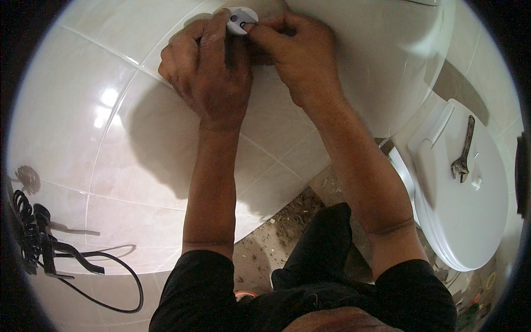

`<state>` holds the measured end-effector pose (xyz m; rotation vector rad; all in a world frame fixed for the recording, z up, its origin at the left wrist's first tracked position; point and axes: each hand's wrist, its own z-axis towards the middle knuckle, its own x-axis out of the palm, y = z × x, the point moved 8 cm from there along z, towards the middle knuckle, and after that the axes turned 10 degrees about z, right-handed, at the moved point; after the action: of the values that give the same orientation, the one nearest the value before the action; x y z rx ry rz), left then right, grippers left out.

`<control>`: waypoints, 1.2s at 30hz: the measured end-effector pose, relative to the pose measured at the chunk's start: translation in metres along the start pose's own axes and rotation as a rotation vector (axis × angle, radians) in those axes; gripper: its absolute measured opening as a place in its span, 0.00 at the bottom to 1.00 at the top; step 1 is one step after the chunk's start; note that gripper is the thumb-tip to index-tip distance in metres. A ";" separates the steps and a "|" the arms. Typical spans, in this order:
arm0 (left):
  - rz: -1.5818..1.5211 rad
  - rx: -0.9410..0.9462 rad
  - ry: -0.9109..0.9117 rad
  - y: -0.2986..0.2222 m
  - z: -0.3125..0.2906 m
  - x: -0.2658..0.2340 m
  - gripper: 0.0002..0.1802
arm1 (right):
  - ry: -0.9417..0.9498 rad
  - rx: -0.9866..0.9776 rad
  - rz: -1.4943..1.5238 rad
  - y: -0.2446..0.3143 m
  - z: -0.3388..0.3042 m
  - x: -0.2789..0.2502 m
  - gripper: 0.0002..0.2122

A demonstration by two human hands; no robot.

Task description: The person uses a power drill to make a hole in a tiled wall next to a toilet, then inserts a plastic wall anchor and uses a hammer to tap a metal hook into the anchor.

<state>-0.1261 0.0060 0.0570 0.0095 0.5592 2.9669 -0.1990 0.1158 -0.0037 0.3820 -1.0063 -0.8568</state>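
Near the top of the view, a small round white fitting (pixel 243 20) with dark openings in its face is held up in front of the tiled wall (pixel 133 138). My left hand (pixel 207 72) grips it from the left, its fingers curled and its knuckles toward me. From the right, my right hand (pixel 304 61) pinches at the fitting's lower edge with thumb and forefinger. Whether a smaller part sits in that pinch is hidden. Both forearms reach up from black sleeves.
A white toilet cistern (pixel 381 61) stands right beside my right hand. Farther right, an adjustable wrench (pixel 463 149) lies on the closed toilet lid (pixel 464 221). At the left, a black sprayer with coiled hose (pixel 41 238) hangs by the wall. Dirt covers part of the floor (pixel 254 265).
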 end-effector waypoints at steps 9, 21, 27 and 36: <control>0.025 0.014 -0.035 -0.002 0.001 -0.002 0.21 | -0.083 0.115 -0.241 0.021 -0.006 -0.002 0.11; 0.129 0.051 0.021 -0.008 0.000 0.000 0.25 | -0.126 0.571 -0.385 -0.048 -0.281 -0.179 0.10; 0.071 0.055 0.006 -0.012 0.003 0.002 0.24 | -0.515 0.844 -0.332 -0.031 -0.436 -0.270 0.08; 0.069 0.073 -0.035 -0.014 0.006 -0.002 0.22 | -0.186 0.716 -1.072 -0.015 -0.496 -0.322 0.07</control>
<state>-0.1223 0.0208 0.0575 0.0891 0.6752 3.0044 0.1372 0.3086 -0.4511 1.5654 -1.2623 -1.4746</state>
